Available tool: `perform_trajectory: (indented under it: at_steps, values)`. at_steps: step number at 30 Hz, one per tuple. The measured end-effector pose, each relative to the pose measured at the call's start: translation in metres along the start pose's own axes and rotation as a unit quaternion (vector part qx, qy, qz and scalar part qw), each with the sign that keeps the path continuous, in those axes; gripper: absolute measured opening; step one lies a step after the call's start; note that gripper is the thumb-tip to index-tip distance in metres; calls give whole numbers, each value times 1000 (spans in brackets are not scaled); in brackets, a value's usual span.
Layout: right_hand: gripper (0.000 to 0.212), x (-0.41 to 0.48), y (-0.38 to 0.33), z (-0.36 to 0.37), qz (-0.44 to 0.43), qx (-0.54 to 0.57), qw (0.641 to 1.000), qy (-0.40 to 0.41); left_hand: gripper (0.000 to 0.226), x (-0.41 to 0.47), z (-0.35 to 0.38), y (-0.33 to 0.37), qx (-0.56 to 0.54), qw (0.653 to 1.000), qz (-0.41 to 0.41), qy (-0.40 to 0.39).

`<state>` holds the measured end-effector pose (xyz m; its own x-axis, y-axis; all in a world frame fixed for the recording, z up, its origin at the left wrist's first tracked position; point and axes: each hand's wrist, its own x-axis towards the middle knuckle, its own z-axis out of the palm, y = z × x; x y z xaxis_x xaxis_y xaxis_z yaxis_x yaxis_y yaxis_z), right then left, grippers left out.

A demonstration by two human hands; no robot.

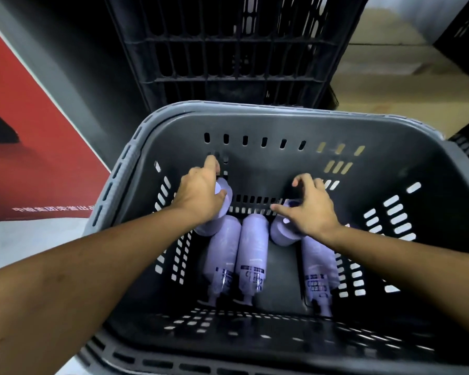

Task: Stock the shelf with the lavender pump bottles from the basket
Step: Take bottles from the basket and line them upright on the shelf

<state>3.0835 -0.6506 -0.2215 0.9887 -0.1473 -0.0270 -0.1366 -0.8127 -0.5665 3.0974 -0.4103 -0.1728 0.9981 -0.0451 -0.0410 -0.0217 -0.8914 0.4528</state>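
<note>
Grey basket (pixel 282 123) viewed from above. Left hand (pixel 201 196) curled round far-left bottle (pixel 224 205), thumb across its side, index finger extended toward far wall. Right hand (pixel 309 209) spread over far-right bottle (pixel 282 234); grip impossible to tell. Flat on basket floor, pumps toward near wall: near-left bottle (pixel 222 255), middle bottle (pixel 251 250), near-right bottle (pixel 318 263). Black crate (pixel 228 50) beyond basket; red panel (pixel 25 131) left.

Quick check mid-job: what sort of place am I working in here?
Probably a shop's stockroom or back area. A grey shopping basket holds lavender pump bottles, a black slatted plastic crate stands behind it, and a red printed board is at the left.
</note>
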Motion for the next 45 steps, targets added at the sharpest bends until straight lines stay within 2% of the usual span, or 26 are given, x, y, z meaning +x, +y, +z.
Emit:
perform_trajectory:
  at_steps: [5,7,10,12,15,17,19,22,25,28,31,36,42,45]
  values:
    - [38,29,3,-13,92,11,993,-71,34,4,-11,4,-23,999,19,-23]
    - [32,38,7,-20,92,5,993,-75,32,5,-12,5,-14,999,40,-33]
    - [27,36,7,-22,19,-37,997,-62,26,4,-9,4,34,995,78,-46]
    - [17,30,11,-16,-48,-103,990,-80,25,1,-7,3,61,993,94,-43]
    - [11,19,17,-5,-95,-156,977,-106,21,-2,-3,1,86,990,98,-46]
    - [26,18,17,5,-124,-163,972,-115,19,-3,0,0,100,988,102,-49]
    - [40,22,10,17,-110,-150,973,-137,20,-3,1,-1,110,987,106,-47]
    - [51,31,3,30,-41,-61,984,-165,27,-2,3,-4,107,987,117,-26]
    - [65,32,3,38,-15,36,976,-213,29,-2,2,-8,113,987,111,-14]
    - [80,25,8,45,-35,22,964,-262,34,0,-2,-14,124,988,91,-17]
    - [85,20,12,54,-59,-35,966,-248,38,1,-5,-17,129,987,91,-29]
    - [70,13,12,53,-87,-91,970,-206,31,0,-2,-18,157,982,105,-27]
    - [52,6,-16,19,-125,-88,976,-156,22,1,-13,-14,164,981,99,-31]
    - [51,5,-52,-20,-146,-44,980,-130,33,-2,-30,-5,154,982,92,-50]
